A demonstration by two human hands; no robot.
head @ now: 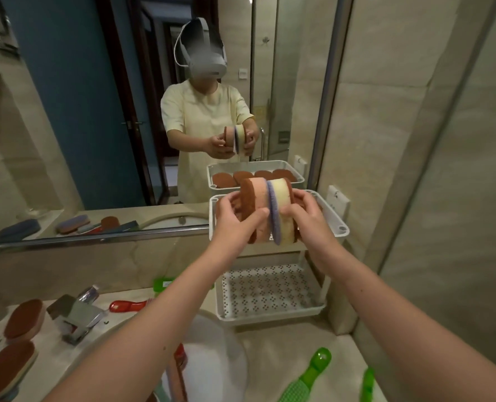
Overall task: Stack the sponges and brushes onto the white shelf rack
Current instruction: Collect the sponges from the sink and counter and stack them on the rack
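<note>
Sponges (255,198) upright, pressed side by side, just above top tier of white shelf rack (341,227), far right. Left hand (238,216) grips brown-pink one, right hand (301,213) yellow-purple one, fingers curled round both. Brown-topped sponges (23,317) lie on desk (284,343) near left; red brush (127,305) beside faucet (78,314); green brush (307,378) near right.

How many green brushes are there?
2. One green brush lies right of the basin; the second green brush lies beside it, cut off by the bottom edge. A green thing behind the left forearm may be another.
</note>
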